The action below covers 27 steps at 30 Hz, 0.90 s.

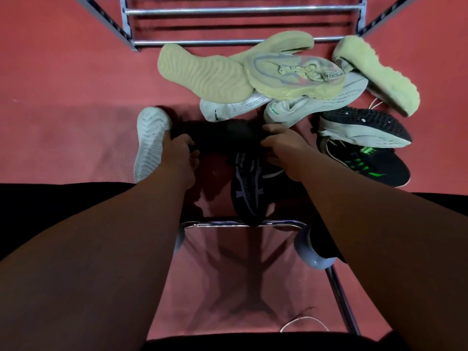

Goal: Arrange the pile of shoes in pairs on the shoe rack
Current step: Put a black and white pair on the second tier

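Black and soft, that is what both hands are on. The left hand [180, 154] curls its fingers round the left end of the black shoe [220, 134]. The right hand [281, 145] closes on the other end, fingers tucked in. It's a two-handed hold, down at the red floor [63, 84] and well short of the rack [228, 11]. I cannot tell whether the shoe is lifted or resting.

The upper looks like knit or mesh. I judge it light and floppy through the middle, so squeezing the cloth would only crumple it. The better hold, I'd say, is at the heel collar and along the stiffer sole edge, where it keeps its shape. It looks neither fragile nor slippery, and one hand could probably carry it.

Just beside the left hand a white sole [152, 145] stands on edge, and I cannot tell whether it belongs to the held shoe. By the right wrist lies a striped shoe [247, 183], dark with grey bands, one end touching the chrome frame [215, 224]. It may be the mate, but that's a guess.

Further out, the pile [278, 79] sits between the hands and the rack. Olive shoes [202, 72] are on top, some sole-up, with white shoes [316, 102] under them. A green-marked shoe [364, 163] lies at the right. They overlap, so pulling a low one may drag its neighbours. Beyond them the rack's metal bars wait, with the whole pile on the floor in front.
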Tool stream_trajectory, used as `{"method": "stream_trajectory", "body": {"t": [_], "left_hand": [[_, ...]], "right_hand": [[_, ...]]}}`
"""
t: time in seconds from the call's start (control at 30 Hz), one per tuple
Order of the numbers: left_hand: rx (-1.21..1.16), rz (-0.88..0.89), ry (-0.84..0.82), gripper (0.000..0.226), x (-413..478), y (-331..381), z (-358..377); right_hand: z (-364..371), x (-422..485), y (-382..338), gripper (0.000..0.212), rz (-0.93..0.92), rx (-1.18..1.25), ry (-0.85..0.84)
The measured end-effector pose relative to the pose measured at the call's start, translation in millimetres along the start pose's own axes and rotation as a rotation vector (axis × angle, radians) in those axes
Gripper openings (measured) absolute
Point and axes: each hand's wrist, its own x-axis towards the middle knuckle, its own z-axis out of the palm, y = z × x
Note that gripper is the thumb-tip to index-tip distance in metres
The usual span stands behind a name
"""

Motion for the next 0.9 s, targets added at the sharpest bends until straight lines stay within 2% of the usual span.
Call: {"method": "stream_trajectory", "body": {"t": [0.1,0.2,0.27,0.37,0.43,0.47,0.57,0.67,0.77,0.83,0.9], "left_hand": [[0.089,0.075,-0.012,0.090,-2,3,1],[0.357,0.137,0.040,0.073,0,2,-9],[0.617,0.158,0.044,0.067,2,-7,-18],[0.768,0.159,0.038,0.075,31,-30,-27],[0.716,0.156,0.020,0.086,39,-34,-28],[0.612,0.144,-0.006,0.087,28,-28,-25],[0.276,0.027,-0.110,0.078,7,-11,-16],[0.233,0.020,-0.121,0.087,10,-10,-16],[0.498,0.129,-0.058,0.101,11,-16,-21],[0.656,0.208,-0.015,0.108,14,-23,-23],[0.776,0.256,0.000,0.109,10,-23,-25]], "right_hand": [[-1,-1,-6,0.039,-0.037,0.050,-0.021],[0,-9,-20,0.030,-0.181,-0.425,0.090],[3,-13,-25,0.024,-0.282,-0.610,0.150],[3,-12,-24,0.023,-0.293,-0.507,0.208],[-6,-3,-20,0.018,-0.201,-0.438,0.292],[-13,0,-17,0.021,-0.144,-0.422,0.329],[-44,2,7,0.041,0.062,-0.280,0.416],[-70,-4,43,0.044,0.259,-0.192,0.441],[-63,-7,60,0.034,0.275,-0.186,0.376],[-42,-11,58,0.028,0.290,-0.188,0.204],[-19,-16,55,0.035,0.345,-0.294,-0.013]]}}
